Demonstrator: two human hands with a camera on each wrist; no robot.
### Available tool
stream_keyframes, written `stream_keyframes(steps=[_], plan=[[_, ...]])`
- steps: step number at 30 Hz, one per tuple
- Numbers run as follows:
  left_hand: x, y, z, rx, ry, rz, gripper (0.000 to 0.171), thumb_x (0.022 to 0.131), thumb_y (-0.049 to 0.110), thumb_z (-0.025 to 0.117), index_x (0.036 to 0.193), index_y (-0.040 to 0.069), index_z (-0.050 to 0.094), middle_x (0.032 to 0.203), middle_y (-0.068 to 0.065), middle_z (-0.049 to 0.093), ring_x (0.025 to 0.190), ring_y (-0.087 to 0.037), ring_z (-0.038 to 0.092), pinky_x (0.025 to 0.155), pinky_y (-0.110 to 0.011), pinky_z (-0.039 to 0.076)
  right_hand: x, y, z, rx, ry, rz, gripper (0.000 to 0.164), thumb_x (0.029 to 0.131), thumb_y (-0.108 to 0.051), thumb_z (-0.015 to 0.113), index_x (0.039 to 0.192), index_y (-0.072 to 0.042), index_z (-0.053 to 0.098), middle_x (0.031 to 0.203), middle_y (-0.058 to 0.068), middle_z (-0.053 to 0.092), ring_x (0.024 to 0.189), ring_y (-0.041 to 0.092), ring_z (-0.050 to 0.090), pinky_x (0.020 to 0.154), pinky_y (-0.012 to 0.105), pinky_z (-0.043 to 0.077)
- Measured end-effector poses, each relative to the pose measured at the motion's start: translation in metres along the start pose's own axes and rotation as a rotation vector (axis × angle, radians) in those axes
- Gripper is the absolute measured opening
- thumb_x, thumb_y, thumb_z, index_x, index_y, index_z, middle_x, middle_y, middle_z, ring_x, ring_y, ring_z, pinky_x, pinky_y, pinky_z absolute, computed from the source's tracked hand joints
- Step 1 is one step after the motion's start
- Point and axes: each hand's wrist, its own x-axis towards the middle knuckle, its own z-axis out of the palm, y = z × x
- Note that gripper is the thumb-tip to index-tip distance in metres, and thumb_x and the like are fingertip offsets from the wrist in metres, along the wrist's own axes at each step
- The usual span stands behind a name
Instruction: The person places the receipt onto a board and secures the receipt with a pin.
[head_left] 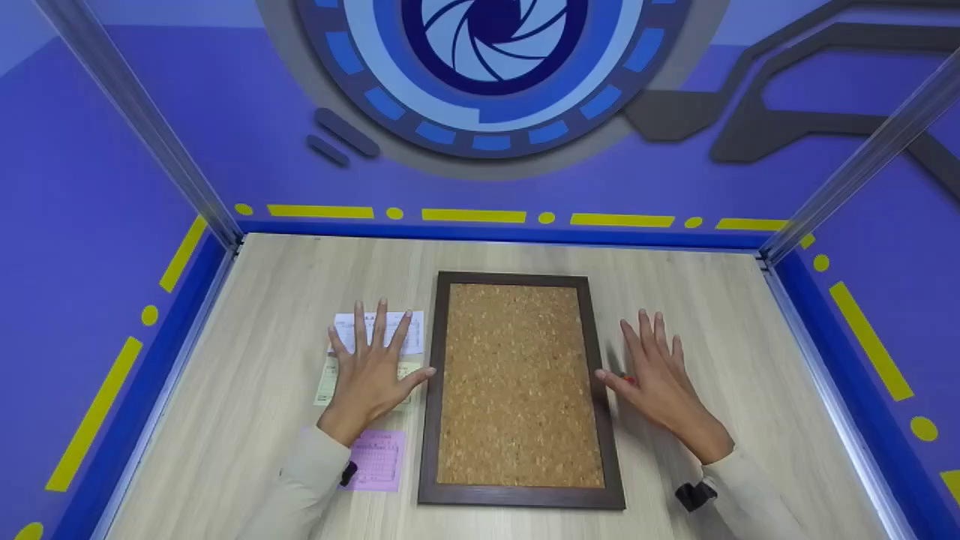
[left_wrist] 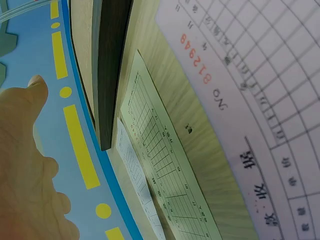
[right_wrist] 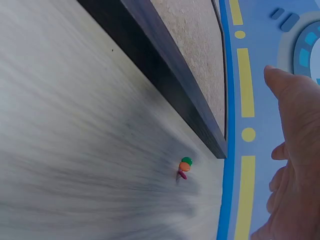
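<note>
A cork board (head_left: pixel 519 382) in a dark brown frame lies on the table between the two hands. My left hand (head_left: pixel 369 382) hovers with fingers spread over paper slips at the board's left. They are a white slip (head_left: pixel 414 339), a pale green slip (head_left: pixel 325 384) and a pink slip (head_left: pixel 381 465), printed with grids, as the left wrist view shows. On the other side my right hand (head_left: pixel 660 386) is held out, fingers straight and holding nothing. Below it, a few small coloured pieces, perhaps push pins (right_wrist: pixel 184 166), in green, orange and dark pink, sit on the table beside the frame.
The light wood-grain table (head_left: pixel 262 337) ends at a blue printed back wall (head_left: pixel 480 195) with yellow dashes. Metal posts (head_left: pixel 847 157) stand at the back corners, and blue side panels rise left and right. Each sleeve has a black strap piece (head_left: pixel 696 495) near the wrist.
</note>
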Motion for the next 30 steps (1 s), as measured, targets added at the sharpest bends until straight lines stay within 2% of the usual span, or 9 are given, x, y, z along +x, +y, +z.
stream_keyframes(steps=[4, 8, 18, 26, 30], plan=[[0.000, 0.000, -0.001, -0.016, -0.023, -0.007, 0.104, 0.095, 0.080, 0.062, 0.175, 0.019, 0.033, 0.184, -0.021, 0.004, 0.166, -0.056, -0.008, 0.116, -0.091, -0.006, 0.000, -0.001, 0.002, 0.025, 0.010, -0.004, 0.100, 0.101, -0.056, 0.075, 0.171, 0.000, 0.031, 0.180, 0.031, 0.010, 0.167, 0.054, 0.000, 0.125, 0.082, 0.007], [-0.001, 0.000, -0.001, -0.019, -0.016, -0.004, 0.105, 0.095, 0.079, 0.064, 0.175, 0.019, 0.033, 0.184, -0.022, 0.007, 0.166, -0.056, -0.007, 0.117, -0.090, -0.005, 0.000, -0.001, 0.005, 0.063, 0.034, -0.015, 0.098, 0.101, -0.053, 0.076, 0.171, 0.000, 0.033, 0.180, 0.031, 0.012, 0.167, 0.053, 0.004, 0.126, 0.079, 0.011], [-0.002, -0.004, 0.002, -0.034, 0.010, 0.018, 0.104, 0.096, 0.074, 0.067, 0.175, 0.017, 0.031, 0.183, -0.023, 0.008, 0.166, -0.057, -0.004, 0.119, -0.089, 0.000, 0.001, -0.006, 0.017, 0.185, 0.151, -0.075, 0.087, 0.100, -0.033, 0.084, 0.166, 0.002, 0.041, 0.178, 0.031, 0.023, 0.164, 0.054, 0.020, 0.124, 0.078, 0.025], [-0.004, -0.006, 0.002, -0.045, 0.013, 0.022, 0.104, 0.096, 0.073, 0.068, 0.175, 0.017, 0.031, 0.183, -0.023, 0.007, 0.166, -0.057, -0.004, 0.119, -0.089, 0.000, 0.002, -0.010, 0.032, 0.288, 0.166, -0.080, 0.078, 0.102, -0.023, 0.080, 0.164, 0.005, 0.042, 0.177, 0.031, 0.025, 0.163, 0.052, 0.024, 0.124, 0.074, 0.028], [-0.006, -0.007, 0.003, -0.055, 0.011, 0.019, 0.104, 0.096, 0.072, 0.069, 0.175, 0.017, 0.031, 0.184, -0.023, 0.006, 0.166, -0.057, -0.005, 0.119, -0.089, -0.002, 0.001, -0.012, 0.042, 0.346, 0.164, -0.057, 0.076, 0.104, -0.022, 0.079, 0.164, 0.006, 0.042, 0.176, 0.031, 0.025, 0.162, 0.051, 0.027, 0.124, 0.072, 0.030]])
